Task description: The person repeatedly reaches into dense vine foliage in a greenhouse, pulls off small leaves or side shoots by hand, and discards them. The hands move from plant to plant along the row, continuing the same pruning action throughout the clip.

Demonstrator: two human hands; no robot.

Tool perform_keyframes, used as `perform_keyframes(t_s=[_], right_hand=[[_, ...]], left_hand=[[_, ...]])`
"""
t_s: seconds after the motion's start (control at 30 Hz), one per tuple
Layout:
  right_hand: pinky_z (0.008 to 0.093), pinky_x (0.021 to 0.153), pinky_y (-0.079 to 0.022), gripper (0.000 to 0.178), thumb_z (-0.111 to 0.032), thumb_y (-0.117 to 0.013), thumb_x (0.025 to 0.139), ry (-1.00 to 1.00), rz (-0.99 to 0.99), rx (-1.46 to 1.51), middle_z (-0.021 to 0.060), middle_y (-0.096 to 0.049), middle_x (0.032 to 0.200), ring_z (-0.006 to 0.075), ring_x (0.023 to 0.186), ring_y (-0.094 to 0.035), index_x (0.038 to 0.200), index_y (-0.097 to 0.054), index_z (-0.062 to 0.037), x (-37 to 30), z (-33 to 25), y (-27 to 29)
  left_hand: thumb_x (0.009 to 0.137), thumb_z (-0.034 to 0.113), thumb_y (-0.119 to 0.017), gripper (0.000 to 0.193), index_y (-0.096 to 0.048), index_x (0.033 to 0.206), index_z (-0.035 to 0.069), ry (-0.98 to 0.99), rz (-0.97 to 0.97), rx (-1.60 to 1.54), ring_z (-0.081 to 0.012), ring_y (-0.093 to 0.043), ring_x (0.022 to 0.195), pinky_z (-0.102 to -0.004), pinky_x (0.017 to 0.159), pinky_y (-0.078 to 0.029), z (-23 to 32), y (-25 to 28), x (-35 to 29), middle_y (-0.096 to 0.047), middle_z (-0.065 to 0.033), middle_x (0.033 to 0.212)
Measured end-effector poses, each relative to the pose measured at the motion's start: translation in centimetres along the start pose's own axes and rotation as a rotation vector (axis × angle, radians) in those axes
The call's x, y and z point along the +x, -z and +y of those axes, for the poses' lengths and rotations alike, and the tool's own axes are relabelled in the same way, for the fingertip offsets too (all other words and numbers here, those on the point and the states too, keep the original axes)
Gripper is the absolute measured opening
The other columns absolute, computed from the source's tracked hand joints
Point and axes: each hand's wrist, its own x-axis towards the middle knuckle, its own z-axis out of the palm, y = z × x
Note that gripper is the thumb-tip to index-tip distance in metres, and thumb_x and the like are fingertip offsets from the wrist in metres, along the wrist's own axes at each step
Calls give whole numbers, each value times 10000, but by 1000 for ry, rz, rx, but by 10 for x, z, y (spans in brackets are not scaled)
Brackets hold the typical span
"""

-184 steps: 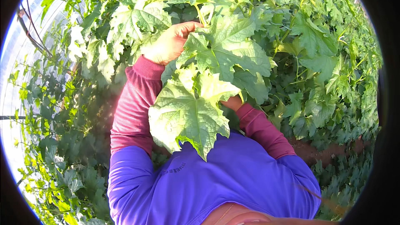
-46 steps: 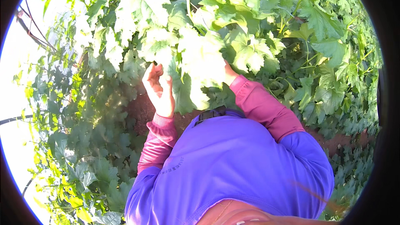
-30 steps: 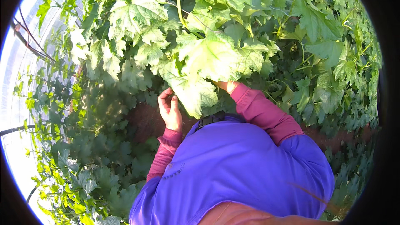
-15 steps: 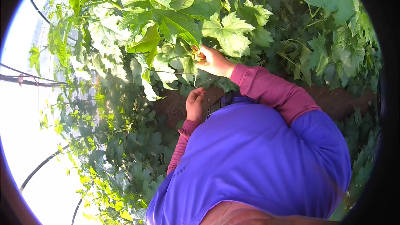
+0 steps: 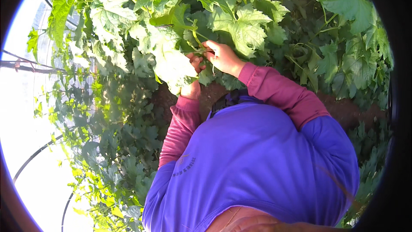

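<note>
Stem (image 5: 196, 38), thin, green and bent, lay at the upper middle of the head view among lobed leaves (image 5: 242, 29). The right hand (image 5: 223, 59) appeared to have thumb and fingers pinched on the stem's lower end. The left hand (image 5: 197, 63) was just beside it, fingers curled; a broad sunlit leaf (image 5: 169, 60) covered part of that hand, so whether it gripped anything could not be told. Brown soil (image 5: 210, 92) showed between the hands and the purple garment (image 5: 257, 154). Such a tender stem probably called for light fingertip pressure, slack rather than pull, and the leaf eased aside, uncreased
</note>
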Motion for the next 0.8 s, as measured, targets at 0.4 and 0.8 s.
perform_keyframes(t_s=[0.4,0.8], right_hand=[[327,509,-419,259,1,-510,783,181,64,-266,110,-546,648,232,538,-547,1039,-536,-28,-3,5,4],[414,669,-488,213,-82,-533,767,323,-8,-375,163,-618,876,353,787,-601,969,-577,-33,5,0,14]], left_hand=[[880,158,-609,127,-519,916,77,97,46,-167,-154,-606,730,-266,591,-469,-26,-8,4,-620,-46,845],[866,107,-617,168,-532,1010,94,-21,226,-339,-143,-587,771,-274,646,-455,-58,-7,1,-601,-25,911]])
